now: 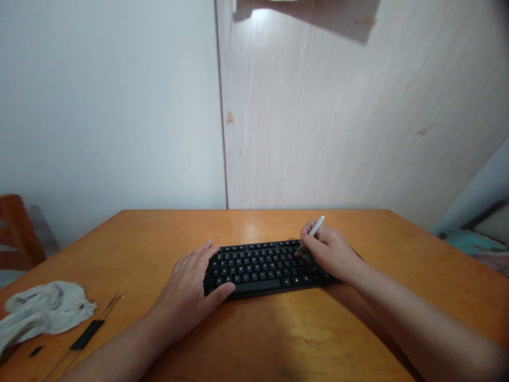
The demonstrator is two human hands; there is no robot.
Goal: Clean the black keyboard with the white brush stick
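A black keyboard [262, 268] lies in the middle of an orange wooden table [278, 339]. My left hand [191, 294] rests over the keyboard's left end, fingers along its edge and thumb pressed against the front edge. My right hand [328, 252] is over the keyboard's right part, fingers pinched round a thin white stick-like tool [316, 228] whose lower tip points down at the upper-row keys.
A crumpled grey-white cloth [43, 310] lies at the table's left edge. Beside it lie a thin tool with a black grip [87, 334] and a small black piece [35, 351]. A white wall and a pale wooden panel [318, 106] stand behind the table. A red-brown chair [16, 228] is at far left.
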